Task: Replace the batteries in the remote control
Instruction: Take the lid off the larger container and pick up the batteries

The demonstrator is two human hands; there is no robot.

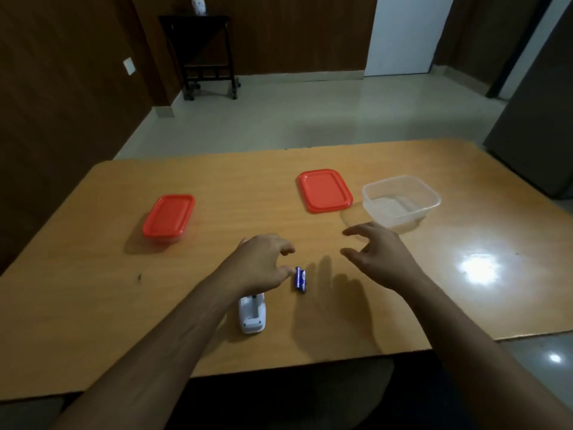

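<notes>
Blue batteries [300,279] lie lengthwise toward the viewer; both hands open, empty.

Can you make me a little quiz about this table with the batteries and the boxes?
1. True or false: the clear plastic tub has its lid on.
2. Which hand is closest to the two blue batteries? A) left hand B) right hand C) neither hand is near
3. Fill in: the white remote control lies with its battery slot ____.

Key:
1. False. The tub is open, and a loose red lid lies beside it.
2. A. The left hand's fingertips are right next to them.
3. Open and empty.
</notes>
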